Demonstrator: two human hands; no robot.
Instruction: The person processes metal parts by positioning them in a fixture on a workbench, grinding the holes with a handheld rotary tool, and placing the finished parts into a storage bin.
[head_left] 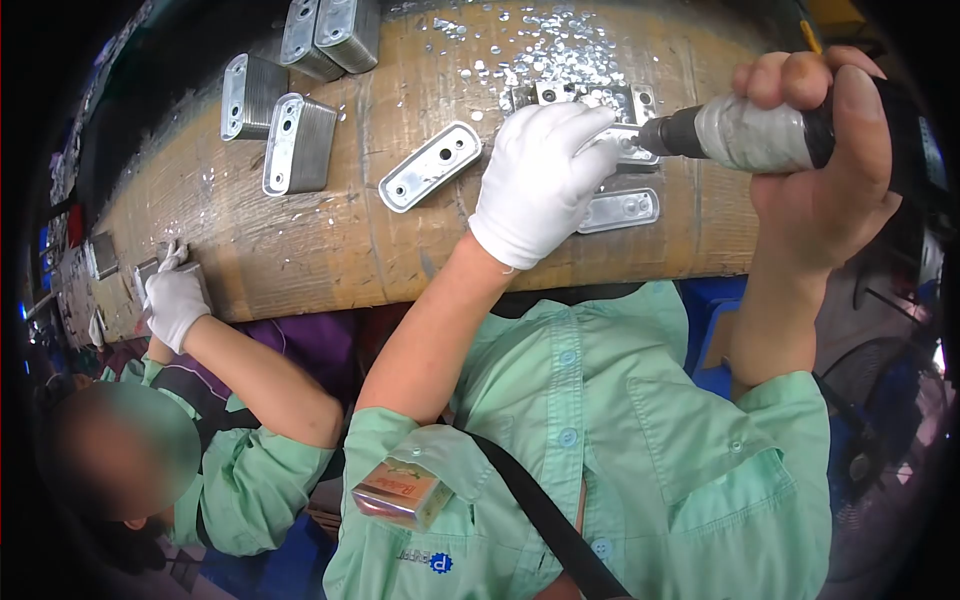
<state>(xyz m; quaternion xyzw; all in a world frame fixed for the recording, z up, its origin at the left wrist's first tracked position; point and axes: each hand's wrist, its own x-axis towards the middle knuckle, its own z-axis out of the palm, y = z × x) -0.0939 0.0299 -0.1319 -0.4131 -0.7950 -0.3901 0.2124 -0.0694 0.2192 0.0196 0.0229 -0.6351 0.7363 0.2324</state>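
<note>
My left hand (545,180), in a white glove, rests over a metal part (632,145) beside a dark metal fixture (643,100); its fingers are bent together, and what they press on is mostly hidden. My bare right hand (835,150) is wrapped round a power tool (755,133) with a whitish wrapped body. The tool lies sideways, its dark tip at the metal part, just right of the gloved fingers. Below the glove is a flat metal plate (620,210). An oblong metal piece with holes (430,167) lies to the left.
Stacked finned metal blocks (300,145) stand at the upper left of the cardboard-covered table (330,245). Small shiny discs (570,50) are scattered behind the fixture. At the left, a co-worker's gloved hand (177,300) touches another metal block. A fan stands at the lower right.
</note>
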